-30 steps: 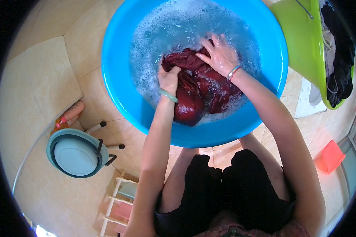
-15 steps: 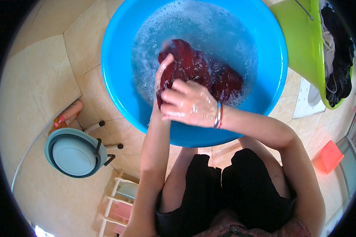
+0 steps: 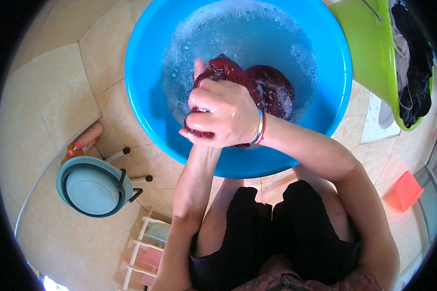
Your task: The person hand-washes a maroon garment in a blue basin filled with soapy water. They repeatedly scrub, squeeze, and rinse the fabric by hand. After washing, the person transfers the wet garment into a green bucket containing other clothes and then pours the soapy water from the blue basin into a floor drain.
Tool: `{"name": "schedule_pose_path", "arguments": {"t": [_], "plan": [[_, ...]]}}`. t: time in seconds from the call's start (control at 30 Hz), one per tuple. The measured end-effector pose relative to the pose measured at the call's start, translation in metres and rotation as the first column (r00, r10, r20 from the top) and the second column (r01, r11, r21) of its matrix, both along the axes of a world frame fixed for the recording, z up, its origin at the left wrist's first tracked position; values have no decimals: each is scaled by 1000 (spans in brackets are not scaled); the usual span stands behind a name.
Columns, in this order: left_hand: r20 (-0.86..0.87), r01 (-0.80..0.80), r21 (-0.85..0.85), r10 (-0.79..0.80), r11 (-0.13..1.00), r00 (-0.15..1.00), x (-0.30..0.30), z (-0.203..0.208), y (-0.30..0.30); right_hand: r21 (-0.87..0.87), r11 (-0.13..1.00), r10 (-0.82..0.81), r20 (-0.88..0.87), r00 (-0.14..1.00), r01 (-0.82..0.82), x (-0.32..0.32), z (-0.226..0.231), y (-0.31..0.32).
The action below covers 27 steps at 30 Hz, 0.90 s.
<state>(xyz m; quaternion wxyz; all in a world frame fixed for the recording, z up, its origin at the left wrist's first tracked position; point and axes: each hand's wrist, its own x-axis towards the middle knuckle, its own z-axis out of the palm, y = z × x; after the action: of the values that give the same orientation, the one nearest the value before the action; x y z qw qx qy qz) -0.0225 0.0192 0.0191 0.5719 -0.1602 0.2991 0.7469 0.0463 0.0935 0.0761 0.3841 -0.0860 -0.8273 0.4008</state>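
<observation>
A large round blue tub (image 3: 144,92) holds soapy water with foam around its edge. Bunched in it is a soaked dark red cloth (image 3: 273,87), probably a garment; part of it lies in the water on the right. My right hand (image 3: 228,114), wet and wearing a silver bangle and a red string, has its fingers curled over the cloth, pressing it against my left hand. Of my left hand (image 3: 199,69) only a finger or thumb shows past the cloth's upper left; the rest is hidden beneath the cloth and my right hand.
A green bucket (image 3: 369,63) with dark clothes (image 3: 415,72) stands at the right, beside a white floor fixture (image 3: 379,119). Farther down is a coral-red container (image 3: 407,190). On the left are a grey-blue basin (image 3: 92,192) and a small white rack (image 3: 140,245). Tiles cover the floor.
My right hand has moved slightly left and closed over the cloth, covering more of my left hand. The cloth is bunched tighter, and its loose part has shifted up a little.
</observation>
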Motion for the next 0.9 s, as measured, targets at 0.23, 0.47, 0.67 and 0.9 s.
{"name": "schedule_pose_path", "arguments": {"t": [0.23, 0.47, 0.67, 0.9], "plan": [[-111, 7, -373, -53, 928, 992, 17, 41, 22, 153, 934, -345, 163, 924, 322, 22, -64, 70], [-803, 357, -455, -550, 816, 232, -21, 39, -4, 431, 781, -566, 182, 804, 452, 80, -59, 137], [-568, 123, -820, -822, 559, -53, -22, 20, -15, 621, 701, -680, 435, 590, 351, 79, -31, 126], [-846, 67, -509, -485, 858, -221, -22, 33, 5, 146, 989, -78, 689, 720, -33, 59, -30, 54]]}}
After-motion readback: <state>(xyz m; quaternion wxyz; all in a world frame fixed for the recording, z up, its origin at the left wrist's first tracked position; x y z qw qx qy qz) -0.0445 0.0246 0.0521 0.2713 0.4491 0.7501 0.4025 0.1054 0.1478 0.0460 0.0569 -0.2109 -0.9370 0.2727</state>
